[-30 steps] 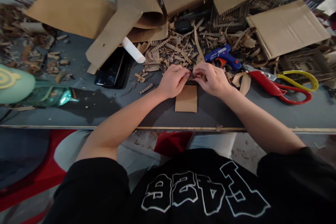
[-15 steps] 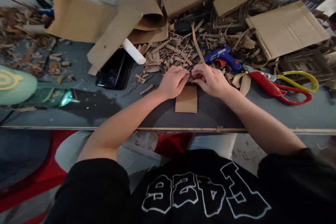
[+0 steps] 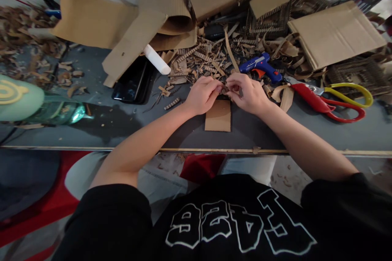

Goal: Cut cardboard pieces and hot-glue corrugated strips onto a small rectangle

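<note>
Close together over the table, both hands pinch at a small brown piece of cardboard point(image 3: 224, 89), mostly hidden by the fingers. My left hand point(image 3: 202, 96) is closed, thumb against the bent fingers, on the piece's left side. On its right side my right hand point(image 3: 246, 94) is closed in a pinch, thumb and index fingertips close together. Just below the fingers a small rectangular cardboard panel point(image 3: 217, 119) lies flat on the table. Behind the hands spreads a heap of corrugated cardboard scraps point(image 3: 196, 59), and a long thin cardboard strip point(image 3: 230, 51) slants up out of it.
A blue glue gun point(image 3: 260, 65) and red-and-yellow scissors point(image 3: 330, 100) lie to the right. Leftward are a black phone point(image 3: 130, 85), a white tube point(image 3: 156, 60) and a green bottle point(image 3: 58, 112). Large cardboard sheets point(image 3: 337, 34) and a curled roll point(image 3: 163, 0) stand behind.
My right fingertips have shifted slightly to the right, and the gap between the two hands is a little wider. The left hand keeps its pinch; the things on the table stay in place.
</note>
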Demonstrator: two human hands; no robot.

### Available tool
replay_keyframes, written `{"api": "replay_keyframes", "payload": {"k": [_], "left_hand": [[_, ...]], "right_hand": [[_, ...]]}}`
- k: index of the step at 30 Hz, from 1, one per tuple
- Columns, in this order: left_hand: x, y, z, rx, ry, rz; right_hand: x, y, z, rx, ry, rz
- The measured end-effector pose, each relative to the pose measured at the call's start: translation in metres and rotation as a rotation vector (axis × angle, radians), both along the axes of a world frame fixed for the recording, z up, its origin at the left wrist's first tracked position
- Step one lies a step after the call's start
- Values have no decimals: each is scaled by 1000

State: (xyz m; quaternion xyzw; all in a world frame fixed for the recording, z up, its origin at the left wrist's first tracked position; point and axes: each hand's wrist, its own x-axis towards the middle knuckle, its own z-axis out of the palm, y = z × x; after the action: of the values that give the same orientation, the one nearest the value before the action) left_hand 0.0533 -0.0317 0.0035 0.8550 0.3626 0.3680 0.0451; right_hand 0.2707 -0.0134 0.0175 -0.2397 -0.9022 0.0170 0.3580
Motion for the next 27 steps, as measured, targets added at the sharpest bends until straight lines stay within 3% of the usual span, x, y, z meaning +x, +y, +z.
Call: {"api": "replay_keyframes", "payload": {"k": [11,18,27], "left_hand": [[0,0,1,1,7,5],[-1,2,-2,51,1,-30],[0,3,0,11,-36,-65]], "right_hand": [[0,0,-2,46,31,7],[0,-2,4,-71,-80,2],[-4,-1,6,55,-65,89]]}}
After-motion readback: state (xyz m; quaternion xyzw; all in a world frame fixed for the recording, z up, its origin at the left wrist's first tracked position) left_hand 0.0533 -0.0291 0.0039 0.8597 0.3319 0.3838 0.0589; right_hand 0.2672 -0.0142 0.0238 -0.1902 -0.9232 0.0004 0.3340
